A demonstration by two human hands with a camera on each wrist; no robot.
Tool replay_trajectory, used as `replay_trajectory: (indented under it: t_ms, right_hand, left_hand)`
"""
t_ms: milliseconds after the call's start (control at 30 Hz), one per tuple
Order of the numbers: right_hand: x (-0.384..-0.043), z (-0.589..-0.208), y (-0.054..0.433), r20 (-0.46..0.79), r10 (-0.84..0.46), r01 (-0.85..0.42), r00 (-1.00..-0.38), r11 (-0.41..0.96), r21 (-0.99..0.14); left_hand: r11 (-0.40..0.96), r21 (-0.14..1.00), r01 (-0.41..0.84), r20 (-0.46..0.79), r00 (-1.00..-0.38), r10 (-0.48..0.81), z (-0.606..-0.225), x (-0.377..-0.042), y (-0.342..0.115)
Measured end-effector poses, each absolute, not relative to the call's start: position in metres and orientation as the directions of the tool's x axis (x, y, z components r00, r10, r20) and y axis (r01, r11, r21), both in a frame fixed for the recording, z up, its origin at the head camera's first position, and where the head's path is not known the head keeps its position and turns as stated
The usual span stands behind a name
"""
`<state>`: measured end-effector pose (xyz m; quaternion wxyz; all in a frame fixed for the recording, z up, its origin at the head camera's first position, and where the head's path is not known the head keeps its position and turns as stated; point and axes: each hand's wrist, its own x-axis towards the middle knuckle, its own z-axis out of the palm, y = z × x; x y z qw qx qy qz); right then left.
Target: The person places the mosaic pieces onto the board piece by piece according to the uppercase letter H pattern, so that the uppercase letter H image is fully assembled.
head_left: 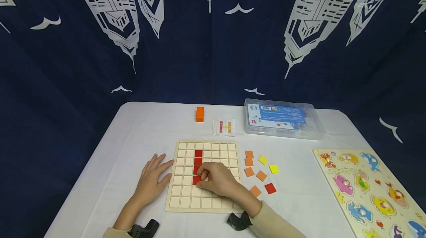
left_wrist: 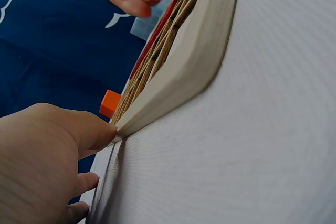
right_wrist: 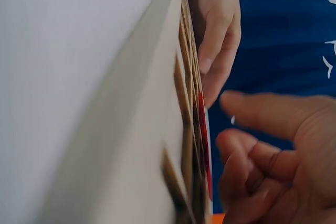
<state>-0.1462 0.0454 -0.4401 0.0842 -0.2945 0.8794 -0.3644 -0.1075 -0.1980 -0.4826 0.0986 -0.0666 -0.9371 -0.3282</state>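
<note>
A wooden grid board (head_left: 179,203) lies on the table, with a column of red square tiles (head_left: 198,161) in its cells. My right hand (head_left: 217,178) is over the board beside the lower red tiles. Its fingers are loosely bent, and the right wrist view shows a gap between thumb (right_wrist: 268,111) and fingers with no tile there. My left hand (head_left: 151,178) rests at the board's left side, fingers spread; in the left wrist view a fingertip (left_wrist: 105,135) touches the board's edge. Part of the red column is hidden under the right hand.
Loose orange tiles (head_left: 249,172), yellow tiles (head_left: 274,168) and a red tile (head_left: 270,188) lie right of the board. Behind it are an orange block (head_left: 199,114), a pattern card (head_left: 223,127) and a clear plastic case (head_left: 283,119). An animal puzzle board (head_left: 362,197) lies far right.
</note>
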Motion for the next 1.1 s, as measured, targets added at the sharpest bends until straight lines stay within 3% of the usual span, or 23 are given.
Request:
replay_trajectory:
  t_ms: [267, 533, 733, 1100]
  right_hand:
    - [-0.145, -0.413, 0.071, 0.128, -0.585, -0.458, -0.801, 0.460, -0.761]
    - [-0.134, -0.397, 0.126, 0.234, -0.510, -0.476, -0.828, 0.418, -0.774]
    - [-0.125, -0.397, 0.168, 0.295, -0.420, -0.484, -0.858, 0.470, -0.739]
    - [-0.110, -0.414, 0.224, 0.250, -0.262, -0.357, -0.932, 0.553, -0.753]
  left_hand:
    - [0.783, 0.593, 0.188, 0.223, -0.973, 0.065, -0.483, -0.109, -0.197]
    - [0.783, 0.593, 0.187, 0.225, -0.972, 0.061, -0.482, -0.108, -0.197]
    - [0.783, 0.593, 0.189, 0.227, -0.972, 0.064, -0.483, -0.108, -0.198]
    - [0.782, 0.589, 0.203, 0.245, -0.967, 0.067, -0.486, -0.109, -0.199]
